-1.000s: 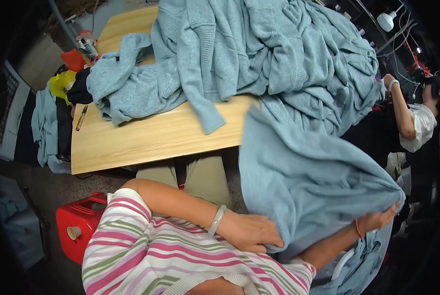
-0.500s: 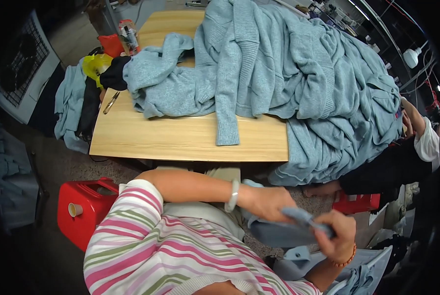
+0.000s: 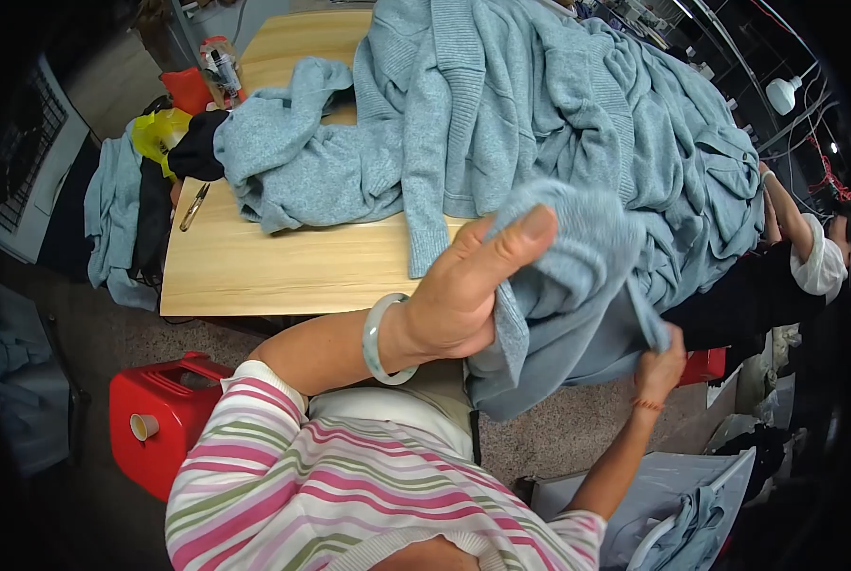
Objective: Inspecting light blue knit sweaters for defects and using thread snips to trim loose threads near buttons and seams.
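My left hand (image 3: 463, 290), with a pale green bangle on the wrist, grips a light blue knitted garment (image 3: 568, 285) lifted in front of me, thumb pressed on top of the fabric. My right hand (image 3: 661, 354), with a red string bracelet, pinches the lower right part of the same garment. The garment hangs down between both hands over my lap. Behind it a big heap of light blue knitwear (image 3: 539, 124) covers most of the wooden table (image 3: 273, 271).
A red plastic stool (image 3: 154, 419) stands at my left. Dark and yellow items (image 3: 164, 143) and scissors (image 3: 193, 206) lie at the table's left end. Another person (image 3: 806, 257) sits at the right. A white bin with blue cloth (image 3: 673, 514) is lower right.
Both hands have raised the garment from lap height up toward the table edge. My left hand has come much closer to the camera, and the fabric is bunched in it.
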The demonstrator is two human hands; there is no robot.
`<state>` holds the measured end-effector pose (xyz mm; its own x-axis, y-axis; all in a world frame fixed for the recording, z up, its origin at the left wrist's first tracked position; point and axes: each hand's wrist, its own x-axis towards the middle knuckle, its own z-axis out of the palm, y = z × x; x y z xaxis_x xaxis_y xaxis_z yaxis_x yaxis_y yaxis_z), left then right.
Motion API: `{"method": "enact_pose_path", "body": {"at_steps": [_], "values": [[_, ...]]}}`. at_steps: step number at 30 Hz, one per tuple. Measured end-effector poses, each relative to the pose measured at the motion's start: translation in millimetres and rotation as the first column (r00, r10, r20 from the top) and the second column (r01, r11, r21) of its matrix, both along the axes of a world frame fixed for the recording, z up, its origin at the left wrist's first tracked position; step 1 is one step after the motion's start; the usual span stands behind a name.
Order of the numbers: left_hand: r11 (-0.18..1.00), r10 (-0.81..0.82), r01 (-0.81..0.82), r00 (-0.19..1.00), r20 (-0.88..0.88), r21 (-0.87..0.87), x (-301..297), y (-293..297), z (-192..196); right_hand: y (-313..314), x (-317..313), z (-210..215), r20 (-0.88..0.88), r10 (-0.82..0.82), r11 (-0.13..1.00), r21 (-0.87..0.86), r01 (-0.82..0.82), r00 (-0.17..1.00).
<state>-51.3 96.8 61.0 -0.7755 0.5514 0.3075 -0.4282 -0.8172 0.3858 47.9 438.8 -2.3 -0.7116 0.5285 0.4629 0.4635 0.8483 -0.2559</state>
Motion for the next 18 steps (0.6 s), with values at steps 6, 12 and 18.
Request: {"method": "enact_pose_path", "body": {"at_steps": [6, 12, 18], "values": [[0.93, 0.344, -0.342, 0.939, 0.005, 0.136, -30, -50, 10, 110, -131, 132, -0.036, -0.016, 0.92, 0.391, 0.029, 0.999], [0.518, 0.851, -0.855, 0.512, -0.119, 0.029, -66, -94, -13, -150, -300, 195, -0.332, 0.815, 0.567, 0.291, -0.771, 0.474], [0.348, 0.776, -0.702, 0.588, -0.23, -0.621, -63, -191, -111, -277, -278, 49, -0.126, 0.977, 0.193, 0.195, -0.962, 0.17]]}}
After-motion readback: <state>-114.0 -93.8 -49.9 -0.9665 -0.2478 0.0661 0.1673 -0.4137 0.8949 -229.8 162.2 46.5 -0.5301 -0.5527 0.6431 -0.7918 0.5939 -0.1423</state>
